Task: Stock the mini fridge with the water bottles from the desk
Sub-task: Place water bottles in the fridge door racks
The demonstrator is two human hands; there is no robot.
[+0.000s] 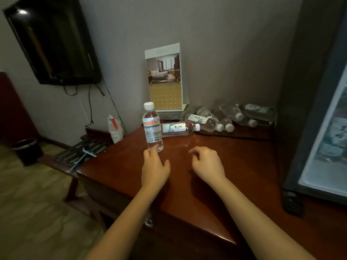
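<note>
A person's two bare forearms reach forward over a glossy reddish-brown wooden worktop [216,194]. The left hand [155,168] hovers low with its fingers [150,152] spread loosely apart, their tips at the base of an upright water bottle [152,127] with a white cap and a red-and-white label; whether they touch it cannot be told. The right hand [207,163] hangs just beside the left, empty, its fingers curled loosely inward but not closed on anything.

Directly behind the upright bottle, a second bottle [179,128] lies on its side, cap pointing right. Further back, against the wall, a cluster of lying bottles [231,116] sits in clear plastic wrap. A standing calendar card [165,77] with a hotel-room photo leans at the wall behind them.

At the right edge, the mini fridge [323,139] stands on the worktop, its pale interior in view. A dark television [52,44] hangs on the wall at upper left, and a black bin [27,151] rests on the floor below.
</note>
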